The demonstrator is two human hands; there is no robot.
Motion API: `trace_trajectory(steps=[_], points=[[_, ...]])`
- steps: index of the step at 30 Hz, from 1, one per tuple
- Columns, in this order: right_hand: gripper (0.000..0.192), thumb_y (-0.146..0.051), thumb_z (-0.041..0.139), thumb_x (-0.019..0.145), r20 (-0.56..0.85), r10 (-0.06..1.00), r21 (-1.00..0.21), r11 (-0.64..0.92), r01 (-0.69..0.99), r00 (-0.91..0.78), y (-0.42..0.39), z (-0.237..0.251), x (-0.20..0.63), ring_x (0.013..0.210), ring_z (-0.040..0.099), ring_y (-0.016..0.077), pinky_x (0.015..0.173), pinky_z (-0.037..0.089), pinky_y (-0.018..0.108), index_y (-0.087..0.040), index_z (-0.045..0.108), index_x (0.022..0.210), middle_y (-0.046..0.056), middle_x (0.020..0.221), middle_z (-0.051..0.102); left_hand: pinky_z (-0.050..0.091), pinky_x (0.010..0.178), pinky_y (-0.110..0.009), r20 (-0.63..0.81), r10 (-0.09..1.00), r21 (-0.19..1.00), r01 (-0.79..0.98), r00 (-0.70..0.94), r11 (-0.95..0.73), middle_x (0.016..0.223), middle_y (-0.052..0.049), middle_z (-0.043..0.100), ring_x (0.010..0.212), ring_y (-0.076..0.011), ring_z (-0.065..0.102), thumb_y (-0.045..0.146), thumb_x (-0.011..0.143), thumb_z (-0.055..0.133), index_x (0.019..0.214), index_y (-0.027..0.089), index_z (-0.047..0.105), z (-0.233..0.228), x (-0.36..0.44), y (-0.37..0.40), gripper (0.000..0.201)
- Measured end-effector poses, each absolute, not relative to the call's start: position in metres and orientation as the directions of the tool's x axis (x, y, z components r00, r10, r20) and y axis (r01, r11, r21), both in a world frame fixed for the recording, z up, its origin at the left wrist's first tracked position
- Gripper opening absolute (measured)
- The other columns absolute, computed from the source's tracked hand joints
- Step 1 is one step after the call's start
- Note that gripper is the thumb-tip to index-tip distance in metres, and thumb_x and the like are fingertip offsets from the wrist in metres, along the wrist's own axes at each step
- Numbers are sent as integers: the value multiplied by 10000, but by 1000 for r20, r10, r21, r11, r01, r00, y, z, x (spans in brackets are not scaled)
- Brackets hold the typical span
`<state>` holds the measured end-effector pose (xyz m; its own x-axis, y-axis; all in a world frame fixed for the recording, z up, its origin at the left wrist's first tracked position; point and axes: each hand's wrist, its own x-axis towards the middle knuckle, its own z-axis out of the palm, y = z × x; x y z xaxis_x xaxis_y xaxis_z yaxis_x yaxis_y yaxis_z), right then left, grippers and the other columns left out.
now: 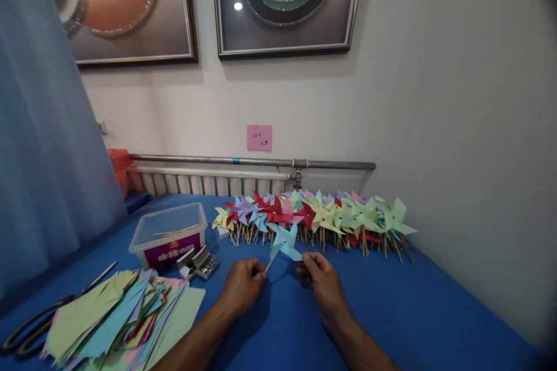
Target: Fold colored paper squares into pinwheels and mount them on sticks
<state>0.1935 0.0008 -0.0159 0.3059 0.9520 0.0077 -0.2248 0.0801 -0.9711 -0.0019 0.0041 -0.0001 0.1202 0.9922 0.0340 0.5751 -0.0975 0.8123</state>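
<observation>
Pinwheel held over blue table

Hands meet near the table's middle. The left hand [242,285] pinches the thin stick of a light-blue pinwheel [285,242] between closed fingers, while the right hand [319,278] grips the edge of one blade with thumb and fingertips. The pinwheel stands just in front of a row of pinwheels [317,217] lying along the wall. To the left sit a plastic tub [169,235], a small box of pins [202,262], a paper stack [117,319] and scissors [39,319] on the table [435,313].
</observation>
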Motion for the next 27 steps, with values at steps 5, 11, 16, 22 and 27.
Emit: trace_trajectory(steps=[5,11,16,22,27], points=[[412,-583,772,622,1,977,-978,46,-205,214,-3,-19,183,519,523,137,506,372,263,-209,609,676,-7,614,621,314,567,-226,42,992,823,558,119,-102,628,17,590,607,-123,511,125,811,583,754,158,660,0,-3,4,102],[379,-572,719,708,56,994,-993,64,-97,90,-10,-21,176,498,484,123,518,361,260,-208,610,716,-25,557,596,308,558,-221,47,991,835,539,126,-108,614,26,565,592,-114,480,125,812,579,743,161,646,-1,-2,5,103],[393,-583,708,737,98,995,-995,98,26,-4,-16,-20,171,561,549,143,558,400,263,-204,608,712,-18,580,611,308,554,-222,55,989,833,540,137,-121,606,31,566,586,-112,485,114,800,578,727,163,639,-1,-2,4,107],[511,-670,682,724,141,969,-988,151,-34,204,-5,-17,182,637,631,195,597,491,313,-203,678,932,48,760,715,305,559,-226,58,988,830,542,147,-129,613,32,565,596,-116,487,119,799,569,741,165,645,-3,-3,5,106],[581,-648,691,733,193,904,-960,255,-118,382,7,-13,203,912,698,262,741,554,367,-223,679,1129,100,1084,728,298,569,-229,22,983,809,575,182,-125,633,31,564,614,-119,494,111,788,563,751,168,642,-3,-2,4,104]])
